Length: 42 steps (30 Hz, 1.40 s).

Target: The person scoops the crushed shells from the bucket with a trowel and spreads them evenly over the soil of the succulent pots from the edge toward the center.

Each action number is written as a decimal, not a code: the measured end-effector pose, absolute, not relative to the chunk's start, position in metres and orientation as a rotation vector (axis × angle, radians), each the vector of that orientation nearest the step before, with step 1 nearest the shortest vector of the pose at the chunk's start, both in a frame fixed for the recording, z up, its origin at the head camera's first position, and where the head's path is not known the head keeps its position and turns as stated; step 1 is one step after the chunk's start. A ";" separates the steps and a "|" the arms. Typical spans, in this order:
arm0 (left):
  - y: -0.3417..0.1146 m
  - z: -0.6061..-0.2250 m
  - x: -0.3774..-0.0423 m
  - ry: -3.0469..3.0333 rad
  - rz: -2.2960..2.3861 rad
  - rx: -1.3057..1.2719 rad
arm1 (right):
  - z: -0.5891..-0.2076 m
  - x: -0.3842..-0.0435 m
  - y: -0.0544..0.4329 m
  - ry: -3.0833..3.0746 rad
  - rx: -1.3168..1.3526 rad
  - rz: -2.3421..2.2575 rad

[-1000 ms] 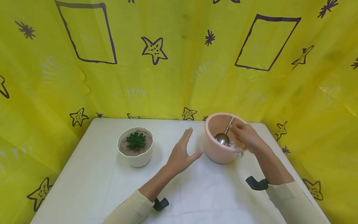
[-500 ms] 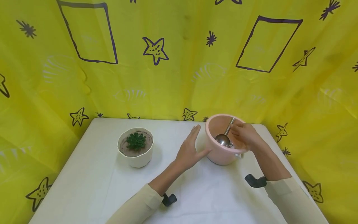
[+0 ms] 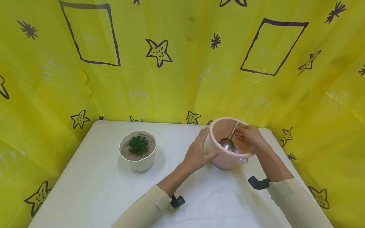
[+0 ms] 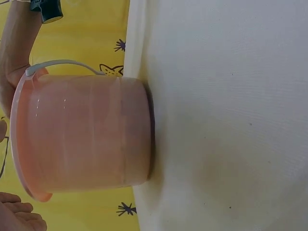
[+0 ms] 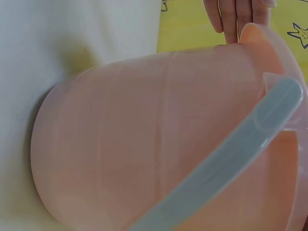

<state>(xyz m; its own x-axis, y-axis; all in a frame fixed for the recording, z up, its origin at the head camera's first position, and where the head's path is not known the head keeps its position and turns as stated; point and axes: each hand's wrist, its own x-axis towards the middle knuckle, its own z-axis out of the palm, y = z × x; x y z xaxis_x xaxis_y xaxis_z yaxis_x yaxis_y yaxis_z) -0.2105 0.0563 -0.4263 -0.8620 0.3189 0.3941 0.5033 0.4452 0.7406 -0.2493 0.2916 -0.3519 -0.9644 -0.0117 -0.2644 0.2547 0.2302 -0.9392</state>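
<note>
A pink bucket (image 3: 226, 161) with a pale grey-blue handle (image 5: 211, 166) stands upright on the white-covered table. Inside it a metal ladle (image 3: 227, 144) leans with its round bowl low and its shaft rising toward the far rim. My right hand (image 3: 251, 136) reaches over the bucket's right rim, fingers curled at the ladle's shaft, pinching it. At the bucket's left side is my left hand (image 3: 198, 153), its fingers extended and thumb spread along the wall near the rim. The right wrist view shows the left fingers (image 5: 237, 19) just beyond the rim. Small whitish bits (image 3: 236, 149) lie beside the ladle's bowl.
A white pot (image 3: 141, 163) with a green succulent (image 3: 138, 144) stands on the table's left part. Behind the table (image 3: 94, 190) hangs a yellow curtain (image 3: 176, 82) with drawn stars, which also runs along both sides.
My left hand has moved right, from beside the bucket to right at its wall. The right hand and the ladle have stayed nearly in place.
</note>
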 end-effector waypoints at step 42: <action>0.071 -0.432 -0.210 -2.579 -1.264 -0.666 | -0.360 -0.256 0.290 2.471 0.153 -1.986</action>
<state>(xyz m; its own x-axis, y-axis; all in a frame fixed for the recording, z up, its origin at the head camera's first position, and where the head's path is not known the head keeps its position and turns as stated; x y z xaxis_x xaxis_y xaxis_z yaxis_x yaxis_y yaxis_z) -0.2099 0.0705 -0.4323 -0.8803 0.3095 0.3595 0.4738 0.5347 0.6998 -0.2557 0.2902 -0.3602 -0.9948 0.0952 -0.0351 0.0548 0.2122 -0.9757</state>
